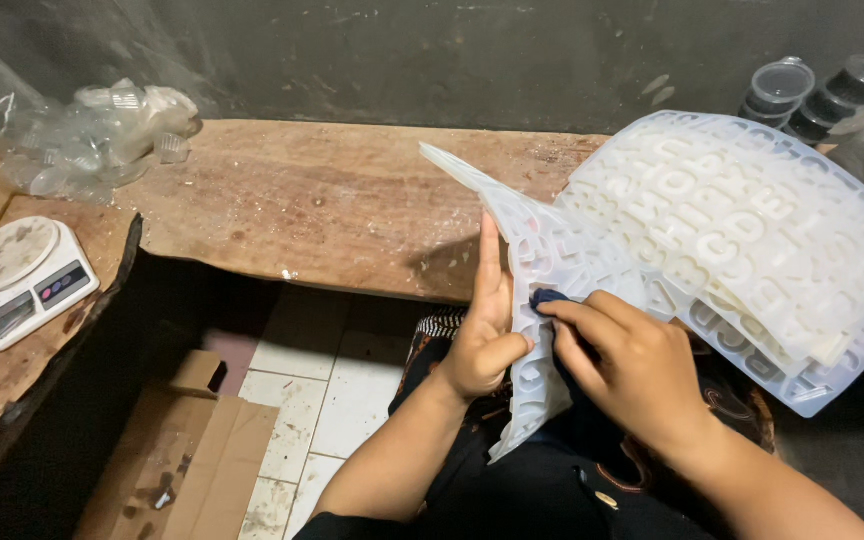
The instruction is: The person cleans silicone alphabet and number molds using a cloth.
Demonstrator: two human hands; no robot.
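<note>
wooden bench (332, 200) | on it: silicone moulds (752, 230), lidded tubs (822, 90), scale (22, 275)

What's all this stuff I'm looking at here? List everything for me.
Held mould sheet: one, translucent white, letter-shaped cavities, upright between the hands.
Dark cloth: one, navy, pinched against the held sheet.
Mould stack: several sheets, white, on the bench at right.
Lidded tubs: a few, clear and dark, far right corner.
Wooden bench: one, brown, L-shaped.
Kitchen scale: one, white, left wing of the bench.
Plastic bag of clear pieces: one, far left.
Cardboard: brown, on the tiled floor.
Left hand: steadies the sheet.
Right hand: presses the cloth.
</note>
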